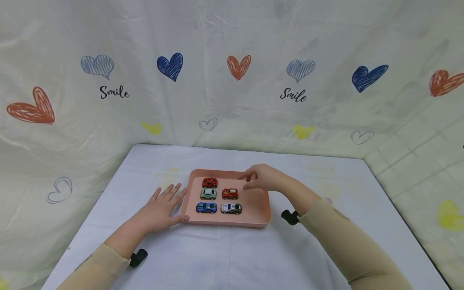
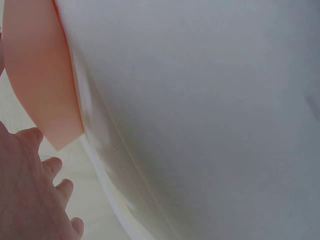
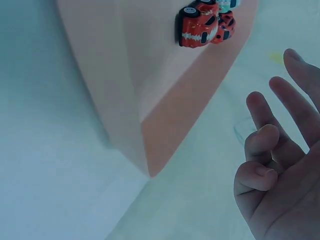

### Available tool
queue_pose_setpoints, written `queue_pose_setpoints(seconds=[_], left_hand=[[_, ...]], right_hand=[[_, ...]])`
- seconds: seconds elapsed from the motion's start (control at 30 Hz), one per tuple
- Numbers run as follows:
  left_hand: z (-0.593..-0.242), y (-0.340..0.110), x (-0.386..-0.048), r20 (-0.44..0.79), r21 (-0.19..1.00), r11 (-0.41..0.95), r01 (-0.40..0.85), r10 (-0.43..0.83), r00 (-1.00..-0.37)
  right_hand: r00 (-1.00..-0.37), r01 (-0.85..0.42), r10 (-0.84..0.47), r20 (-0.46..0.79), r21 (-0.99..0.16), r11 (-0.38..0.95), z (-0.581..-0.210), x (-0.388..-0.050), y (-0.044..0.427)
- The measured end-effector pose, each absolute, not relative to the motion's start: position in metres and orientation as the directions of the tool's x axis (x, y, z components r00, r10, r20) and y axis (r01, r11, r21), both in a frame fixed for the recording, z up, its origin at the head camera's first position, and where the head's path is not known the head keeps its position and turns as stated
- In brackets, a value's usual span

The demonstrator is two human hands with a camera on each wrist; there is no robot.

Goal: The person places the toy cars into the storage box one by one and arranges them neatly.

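Observation:
A pink tray [image 1: 250, 213] holds several small toy cars. In its left column are a red-and-black car [image 1: 210, 183], a mint-green car [image 1: 208, 194] and a blue car [image 1: 206, 208]. Beside them stand a red car [image 1: 230, 194] and a white-and-dark car [image 1: 231, 208]. My left hand [image 1: 159, 211] lies with spread fingers at the tray's left edge, the thumb by the near left corner. Above the tray's far right part hovers my right hand [image 1: 266, 178], fingers loosely bent with nothing between them, as the right wrist view also shows. The left wrist view shows only the tray's outer wall.
A white cloth [image 1: 174, 257] covers the table under the tray. Behind it hangs a pale backdrop [image 1: 203, 92] printed with hearts and the word Smile. Each wrist carries a small black camera, one on the left wrist [image 1: 138, 257] and one on the right [image 1: 290, 217].

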State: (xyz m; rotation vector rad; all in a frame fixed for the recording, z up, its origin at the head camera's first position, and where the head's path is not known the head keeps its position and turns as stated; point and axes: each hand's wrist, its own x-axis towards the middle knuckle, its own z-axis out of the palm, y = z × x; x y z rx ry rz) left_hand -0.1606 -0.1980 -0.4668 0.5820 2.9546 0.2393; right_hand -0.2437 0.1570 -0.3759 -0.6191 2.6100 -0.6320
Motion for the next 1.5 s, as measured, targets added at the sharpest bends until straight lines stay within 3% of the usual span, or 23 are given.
queue_pose_setpoints(seconds=[0.47,0.97,1.5], left_hand=[[-0.473,-0.2,-0.162,-0.073,0.181,0.916,0.359,0.376,-0.924],[-0.471,-0.2,-0.16,-0.088,0.177,0.915,0.362,0.38,-0.921],[-0.466,-0.198,-0.159,-0.074,0.201,0.908,0.368,0.388,-0.919]], right_hand=[[-0.852,-0.339,-0.482,-0.204,-0.487,0.805,-0.388,-0.218,0.226],[-0.847,-0.299,-0.458,-0.271,-0.47,0.831,-0.409,-0.189,0.299],[-0.851,-0.337,-0.424,-0.311,-0.297,0.893,-0.422,-0.175,0.327]])
